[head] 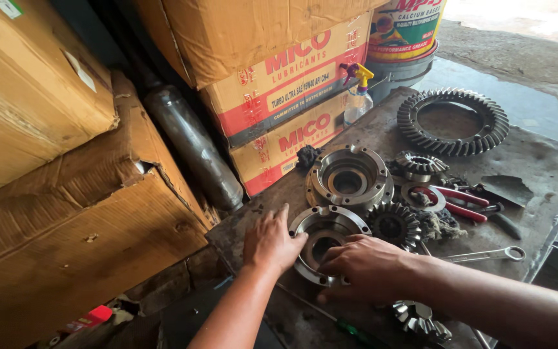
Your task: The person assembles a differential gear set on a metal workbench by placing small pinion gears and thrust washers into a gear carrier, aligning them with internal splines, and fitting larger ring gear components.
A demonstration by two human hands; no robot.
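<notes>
housing half (318,226) between left hand (269,242), right hand (363,265)

Your left hand (269,244) and right hand (363,266) rest on the lower housing half (324,242). Behind it the second housing (349,178) blocks you; the bevel gear (393,225) touches its right side. Stacked cartons (292,123) wall the far edge. Bare benchtop (537,161) lies free near the ring gear (453,121).
</notes>
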